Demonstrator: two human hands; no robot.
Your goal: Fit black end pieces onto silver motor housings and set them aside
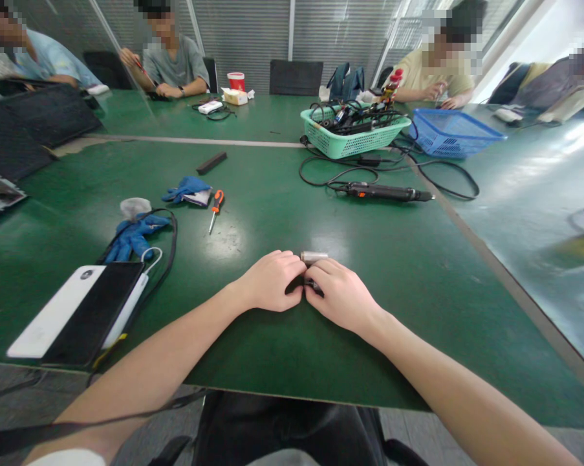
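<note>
The left hand (270, 281) and right hand (340, 296) meet low over the green table (253, 349), close and steady, as small work needs; the right fingers (328, 278) close in a narrow pinch on a small dark part (313, 286); the left fingers (294, 275) curl in beside it, but whether they grip it cannot be told; a silver metal cylinder (313, 257) sits just beyond, partly hidden behind the fingers; an orange-handled screwdriver (216, 210) and blue gloves (136, 236) lie off to the left.
</note>
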